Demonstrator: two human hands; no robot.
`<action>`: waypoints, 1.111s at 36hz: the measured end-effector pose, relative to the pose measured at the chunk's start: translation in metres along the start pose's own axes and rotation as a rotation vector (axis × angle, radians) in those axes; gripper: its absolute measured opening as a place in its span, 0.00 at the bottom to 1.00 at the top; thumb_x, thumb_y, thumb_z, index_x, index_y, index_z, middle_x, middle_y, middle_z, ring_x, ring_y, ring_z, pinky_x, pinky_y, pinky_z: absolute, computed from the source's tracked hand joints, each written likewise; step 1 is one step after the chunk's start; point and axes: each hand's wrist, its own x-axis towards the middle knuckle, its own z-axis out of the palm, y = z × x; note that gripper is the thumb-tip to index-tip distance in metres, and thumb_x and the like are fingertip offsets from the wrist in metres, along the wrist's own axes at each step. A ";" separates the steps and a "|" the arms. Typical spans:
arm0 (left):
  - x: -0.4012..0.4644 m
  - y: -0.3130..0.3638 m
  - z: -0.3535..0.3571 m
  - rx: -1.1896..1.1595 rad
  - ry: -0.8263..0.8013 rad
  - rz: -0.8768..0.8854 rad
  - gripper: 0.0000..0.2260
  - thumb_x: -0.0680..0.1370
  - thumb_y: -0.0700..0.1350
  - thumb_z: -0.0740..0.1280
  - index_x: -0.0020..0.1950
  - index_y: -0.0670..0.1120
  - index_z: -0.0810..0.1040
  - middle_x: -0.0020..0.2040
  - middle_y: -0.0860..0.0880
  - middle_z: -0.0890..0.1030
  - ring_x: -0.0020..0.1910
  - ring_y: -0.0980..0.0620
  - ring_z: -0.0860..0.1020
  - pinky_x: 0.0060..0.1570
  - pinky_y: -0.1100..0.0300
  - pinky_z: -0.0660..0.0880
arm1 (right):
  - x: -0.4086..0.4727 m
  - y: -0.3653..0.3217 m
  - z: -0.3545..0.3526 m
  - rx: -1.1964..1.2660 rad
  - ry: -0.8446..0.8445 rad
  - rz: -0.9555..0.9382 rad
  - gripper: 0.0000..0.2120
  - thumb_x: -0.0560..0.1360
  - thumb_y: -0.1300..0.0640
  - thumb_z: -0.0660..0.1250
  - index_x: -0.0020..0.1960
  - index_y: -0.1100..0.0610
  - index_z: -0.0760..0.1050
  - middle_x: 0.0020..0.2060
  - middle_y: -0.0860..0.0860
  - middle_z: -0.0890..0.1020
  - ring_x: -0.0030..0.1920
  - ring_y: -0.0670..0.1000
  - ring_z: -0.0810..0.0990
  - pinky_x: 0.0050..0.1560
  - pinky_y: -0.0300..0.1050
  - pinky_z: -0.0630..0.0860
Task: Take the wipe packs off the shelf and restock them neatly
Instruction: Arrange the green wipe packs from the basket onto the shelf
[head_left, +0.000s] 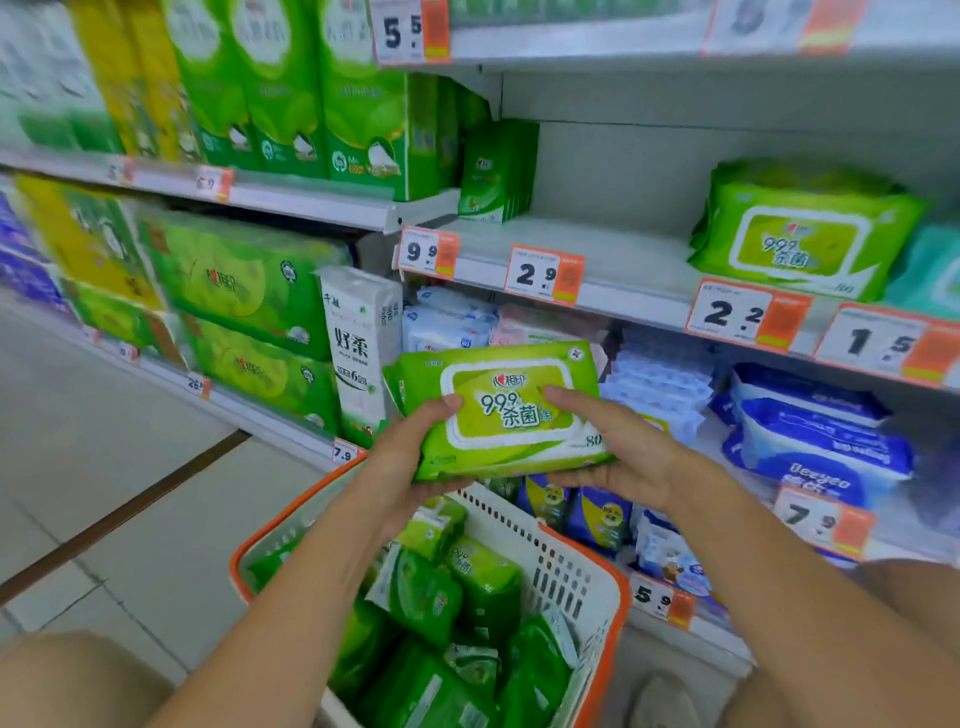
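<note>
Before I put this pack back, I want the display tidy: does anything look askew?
Yes. The green packs in the basket lie jumbled at mixed angles. On the shelf, the stack of matching packs sits far right, leaving a wide bare stretch. Nothing looks torn or spilled.

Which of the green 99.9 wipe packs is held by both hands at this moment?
The green wipe pack above the basket, gripped by left hand and right hand. The matching stack lies on the shelf; others lie in the basket.

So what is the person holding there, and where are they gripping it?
A green wipe pack, held by both hands at its lower edge: left hand on the lower left corner, right hand on the lower right.
</note>
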 end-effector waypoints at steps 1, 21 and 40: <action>0.002 0.006 0.002 0.047 0.000 0.030 0.28 0.63 0.57 0.74 0.61 0.50 0.78 0.50 0.49 0.86 0.47 0.47 0.85 0.39 0.52 0.81 | 0.001 -0.001 -0.001 0.029 0.008 -0.016 0.28 0.62 0.43 0.75 0.60 0.52 0.80 0.51 0.52 0.87 0.48 0.54 0.86 0.46 0.52 0.83; 0.133 0.121 0.266 0.882 -0.467 0.733 0.22 0.75 0.54 0.73 0.67 0.51 0.74 0.55 0.58 0.83 0.50 0.65 0.81 0.58 0.62 0.77 | -0.057 -0.128 -0.220 -0.527 0.743 -0.621 0.12 0.75 0.50 0.73 0.57 0.52 0.80 0.45 0.40 0.86 0.46 0.39 0.84 0.48 0.36 0.79; 0.177 0.074 0.274 1.410 -0.275 0.703 0.22 0.79 0.63 0.62 0.65 0.49 0.75 0.57 0.46 0.82 0.55 0.43 0.78 0.53 0.53 0.75 | -0.035 -0.114 -0.219 -0.876 1.124 -0.471 0.36 0.73 0.53 0.75 0.75 0.58 0.62 0.60 0.57 0.79 0.59 0.61 0.78 0.55 0.52 0.75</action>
